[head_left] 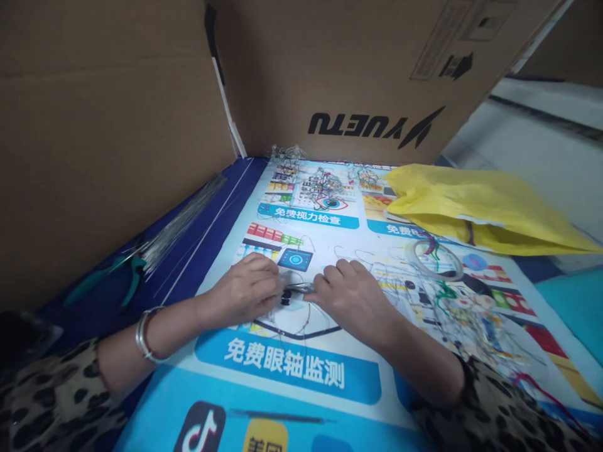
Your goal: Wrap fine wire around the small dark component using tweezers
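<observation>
Hands [254, 285] curled inward, metal piece [298, 287] between

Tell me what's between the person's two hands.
In the head view, a shiny, silvery piece spans from the left hand to the right hand, too blurred to name.

Between the left hand [257, 285] and right hand [346, 295], a shiny metal piece [299, 287] is blurred and partly hidden by both. The loose wires [327, 183] tangle too finely to count. The leopard-print sleeves [51, 402], cardboard [117, 100] and turquoise sheet [577, 307] run off the picture's edges. The yellow bag [471, 194] covers some lettering on the printed mat [164, 408]. A dark thing [23, 339] at far left is too blurred to name
</observation>
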`<state>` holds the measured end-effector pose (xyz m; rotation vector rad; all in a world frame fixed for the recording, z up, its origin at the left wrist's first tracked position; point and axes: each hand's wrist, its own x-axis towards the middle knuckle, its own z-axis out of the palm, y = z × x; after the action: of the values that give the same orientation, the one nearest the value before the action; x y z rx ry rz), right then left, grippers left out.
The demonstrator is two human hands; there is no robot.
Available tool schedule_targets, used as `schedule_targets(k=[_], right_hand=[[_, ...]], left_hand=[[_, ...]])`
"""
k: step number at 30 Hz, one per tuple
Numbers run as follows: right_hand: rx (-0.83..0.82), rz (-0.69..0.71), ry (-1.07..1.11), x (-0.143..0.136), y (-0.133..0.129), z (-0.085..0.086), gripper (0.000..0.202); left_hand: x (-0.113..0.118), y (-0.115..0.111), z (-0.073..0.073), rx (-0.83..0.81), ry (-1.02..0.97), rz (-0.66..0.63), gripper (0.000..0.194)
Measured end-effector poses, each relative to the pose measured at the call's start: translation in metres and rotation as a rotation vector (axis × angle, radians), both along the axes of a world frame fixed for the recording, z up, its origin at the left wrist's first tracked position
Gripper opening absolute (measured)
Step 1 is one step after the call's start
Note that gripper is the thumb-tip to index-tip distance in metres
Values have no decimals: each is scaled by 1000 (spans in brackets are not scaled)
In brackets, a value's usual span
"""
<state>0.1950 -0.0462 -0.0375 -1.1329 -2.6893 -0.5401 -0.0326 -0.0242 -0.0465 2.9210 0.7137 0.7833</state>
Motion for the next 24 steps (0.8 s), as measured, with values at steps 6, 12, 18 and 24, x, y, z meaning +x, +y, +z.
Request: schedule_targets(k=[6,12,18,24], right_hand=[[-8,-52,31,-5,-7,1,29],[-39,-71,23,-3,-8,9,30],[-42,-120,34,9,1,18,28],[-126,-87,43,-1,-4,8,26]], left_hand=[[0,-2,-1,18,-4,26,7],[2,-3,0,32,-34,44,8],[2,-4,3,27,-16,31,9],[1,-4,0,60,22,-24,8]])
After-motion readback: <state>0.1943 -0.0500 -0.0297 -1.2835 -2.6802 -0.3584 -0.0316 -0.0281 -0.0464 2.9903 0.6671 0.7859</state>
